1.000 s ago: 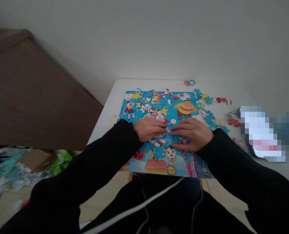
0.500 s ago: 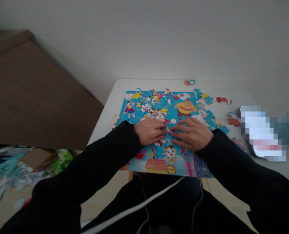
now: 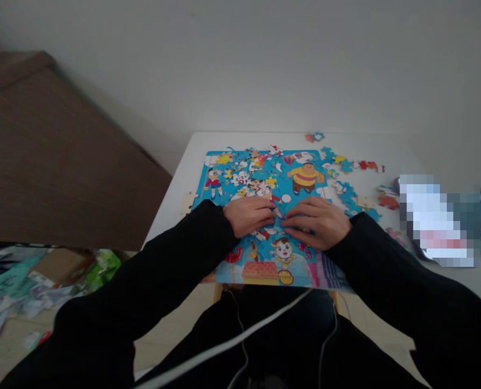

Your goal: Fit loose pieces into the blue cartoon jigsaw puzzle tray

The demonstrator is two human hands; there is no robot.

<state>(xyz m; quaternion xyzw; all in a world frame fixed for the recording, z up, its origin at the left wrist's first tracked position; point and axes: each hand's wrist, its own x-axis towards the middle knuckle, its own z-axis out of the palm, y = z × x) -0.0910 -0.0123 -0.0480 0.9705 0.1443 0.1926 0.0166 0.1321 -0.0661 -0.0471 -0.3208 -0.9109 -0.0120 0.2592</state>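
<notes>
Since a second ago, both hands have stayed pressed on the puzzle, edging slightly further from the person, and the whole scene sits a touch higher.

Head view: a colourful cartoon jigsaw puzzle on a blue rectangular board lies flat on a white surface. Its long axis runs away from the person toward the wall, and its near edge overhangs the surface edge. The left hand and the right hand rest palm down on the puzzle's middle, fingers extended flat and fingertips almost meeting; neither grips anything. Loose blue and red puzzle pieces lie scattered just right of the board. A pale unprinted wooden piece sits beside its left edge.
</notes>
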